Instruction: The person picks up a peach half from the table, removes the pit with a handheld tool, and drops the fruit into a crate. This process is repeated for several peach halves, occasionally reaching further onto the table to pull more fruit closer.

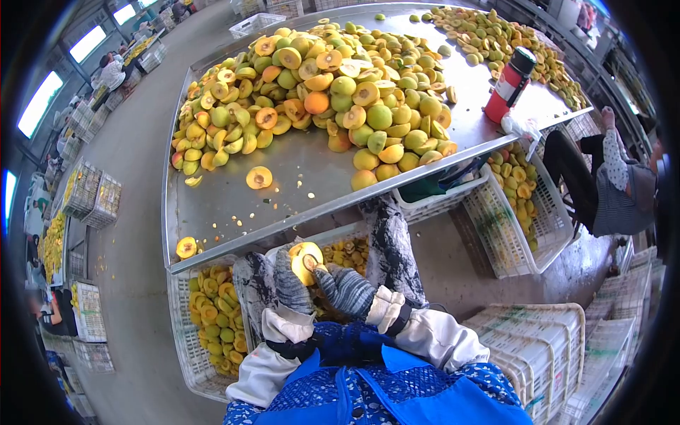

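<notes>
My left hand point(292, 289), in a grey knitted glove, is closed around a halved yellow peach point(306, 255), cut face up. At the peach's middle, where the stone sits, lies the dark curved end of a small loop-ended pitting tool point(309, 263). Closed on that tool is my gloved right hand point(346, 290), whose fingers hide its handle. Both hands are above my lap, just in front of the metal table point(312, 170). Beneath them, a crate holds peach halves point(347, 255), partly hidden by my hands and legs.
A big heap of peaches point(326, 85) covers the table's far side; one half point(259, 177) lies nearer, among scraps. A red flask point(508, 85) stands at right. Crates of peach halves flank me: left crate point(185, 347), right crate point(496, 241). Another person point(623, 177) sits at right.
</notes>
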Available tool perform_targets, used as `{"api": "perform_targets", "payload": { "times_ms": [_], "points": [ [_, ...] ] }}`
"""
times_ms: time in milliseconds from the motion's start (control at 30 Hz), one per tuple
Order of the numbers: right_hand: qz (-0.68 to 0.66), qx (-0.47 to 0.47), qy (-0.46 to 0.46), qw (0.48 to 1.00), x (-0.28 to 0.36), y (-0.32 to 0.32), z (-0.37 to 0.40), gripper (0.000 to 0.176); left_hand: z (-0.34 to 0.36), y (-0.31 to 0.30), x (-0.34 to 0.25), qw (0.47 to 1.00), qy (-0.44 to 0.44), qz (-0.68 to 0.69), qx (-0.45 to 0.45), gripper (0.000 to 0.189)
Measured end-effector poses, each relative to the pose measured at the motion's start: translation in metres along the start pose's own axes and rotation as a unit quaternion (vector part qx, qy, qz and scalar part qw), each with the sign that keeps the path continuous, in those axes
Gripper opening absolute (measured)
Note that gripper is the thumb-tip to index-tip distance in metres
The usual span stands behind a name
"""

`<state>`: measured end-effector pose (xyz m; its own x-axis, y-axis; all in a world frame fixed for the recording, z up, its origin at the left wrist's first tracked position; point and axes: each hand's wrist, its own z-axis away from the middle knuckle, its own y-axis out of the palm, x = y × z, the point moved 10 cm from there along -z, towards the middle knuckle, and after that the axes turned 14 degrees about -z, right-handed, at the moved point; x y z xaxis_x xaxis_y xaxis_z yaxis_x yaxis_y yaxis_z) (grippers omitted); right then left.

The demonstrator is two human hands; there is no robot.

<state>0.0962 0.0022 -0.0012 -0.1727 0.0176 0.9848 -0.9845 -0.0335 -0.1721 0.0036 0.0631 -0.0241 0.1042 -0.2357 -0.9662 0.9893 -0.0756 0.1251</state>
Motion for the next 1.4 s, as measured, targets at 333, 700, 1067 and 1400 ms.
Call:
{"api": "perform_targets", "payload": {
  "times_ms": [333,700,1067,1400],
  "points": [
    [0.109,0.017,-0.025,0.994,-0.015,0.003,0.006,0.027,0.035,0.007,-0.04,0.881,0.148,0.073,0.443,0.028],
    [0.015,-0.002,-0.052,0.999,-0.023,0.007,0.01,0.031,-0.004,0.026,-0.033,0.866,0.22,-0.248,0.375,0.024],
    [0.105,-0.064,-0.112,0.986,-0.011,-0.001,0.015,0.027,-0.008,0.023,0.002,0.98,0.083,-0.077,0.161,0.022],
    [0.01,-0.107,-0.171,0.979,-0.023,0.006,0.012,0.04,0.007,0.03,-0.043,0.936,0.182,-0.297,-0.05,0.025]
  ]
}}
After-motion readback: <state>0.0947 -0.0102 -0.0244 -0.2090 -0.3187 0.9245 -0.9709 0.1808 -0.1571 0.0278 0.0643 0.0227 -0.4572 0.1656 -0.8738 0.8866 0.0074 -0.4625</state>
